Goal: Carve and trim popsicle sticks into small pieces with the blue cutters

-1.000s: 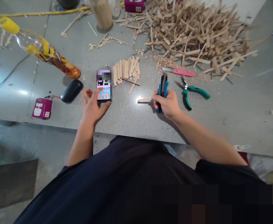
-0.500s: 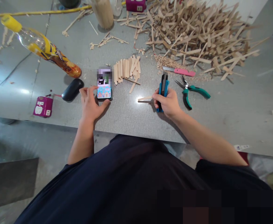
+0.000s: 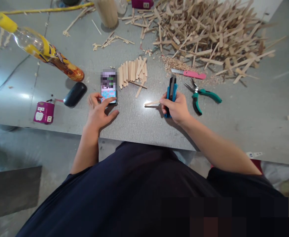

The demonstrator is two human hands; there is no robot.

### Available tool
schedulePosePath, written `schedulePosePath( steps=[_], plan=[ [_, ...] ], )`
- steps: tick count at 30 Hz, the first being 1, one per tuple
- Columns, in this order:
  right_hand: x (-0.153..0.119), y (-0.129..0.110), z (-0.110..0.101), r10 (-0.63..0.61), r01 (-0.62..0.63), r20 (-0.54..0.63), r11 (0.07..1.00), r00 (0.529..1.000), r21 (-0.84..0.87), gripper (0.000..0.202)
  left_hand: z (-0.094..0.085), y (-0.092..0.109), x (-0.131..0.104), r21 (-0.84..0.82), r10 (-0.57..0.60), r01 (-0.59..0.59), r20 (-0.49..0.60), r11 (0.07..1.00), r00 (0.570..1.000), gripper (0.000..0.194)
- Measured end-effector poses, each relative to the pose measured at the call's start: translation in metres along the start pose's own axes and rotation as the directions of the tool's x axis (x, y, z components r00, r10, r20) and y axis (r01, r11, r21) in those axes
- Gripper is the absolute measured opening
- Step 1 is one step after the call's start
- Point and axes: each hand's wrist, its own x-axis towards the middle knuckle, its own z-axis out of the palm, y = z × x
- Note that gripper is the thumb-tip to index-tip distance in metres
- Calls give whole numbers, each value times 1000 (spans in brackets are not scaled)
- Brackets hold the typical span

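A phone (image 3: 108, 86) with a lit screen lies on the grey table (image 3: 127, 125). My left hand (image 3: 99, 112) is at its lower end, fingers apart, with one finger over the lower screen. My right hand (image 3: 175, 107) is closed around a blue and black utility knife (image 3: 171, 92). Between its thumb and finger it also pinches a thin wooden stick (image 3: 152, 103), which points left. A row of flat wooden sticks (image 3: 132, 71) lies just right of the phone.
A big heap of wooden sticks (image 3: 208, 33) covers the back right. Near my right hand lie a pink cutter (image 3: 194, 74) and green-handled pliers (image 3: 196, 95). On the left are a bottle (image 3: 45, 49), a dark oval case (image 3: 75, 94) and a purple box (image 3: 44, 112).
A finger of my left hand has moved over the phone's lower screen, and its thumb has come off the phone's lower edge. My right hand keeps its hold. The view has shifted slightly.
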Motion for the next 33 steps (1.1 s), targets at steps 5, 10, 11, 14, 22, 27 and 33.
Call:
schedulePosePath(
  steps=[5,10,11,14,22,27,33],
  plan=[
    [0,1,-1,18,-18,6,1000,1000,7,34,0,0,0,6,-17,17,-36,1000,999,68],
    [-1,0,0,24,-25,14,999,1000,24,32,2,0,0,4,-19,19,-72,1000,997,71],
    [-1,-1,0,24,-24,12,999,1000,29,31,2,-1,1,7,-32,32,-96,999,995,74],
    [-1,-2,1,19,-20,13,999,1000,37,31,2,-7,5,-5,-90,91,-156,996,984,82],
    [-1,-3,2,26,-26,4,998,1000,54,31,2,-15,20,-54,-158,153,-121,987,980,87],
    [0,-1,2,6,-6,9,998,1000,66,27,7,-15,22,12,-161,164,-124,986,979,100],
    [1,1,1,13,-14,17,997,1000,73,31,12,-24,21,-65,-137,126,-199,990,970,115]
  ],
)
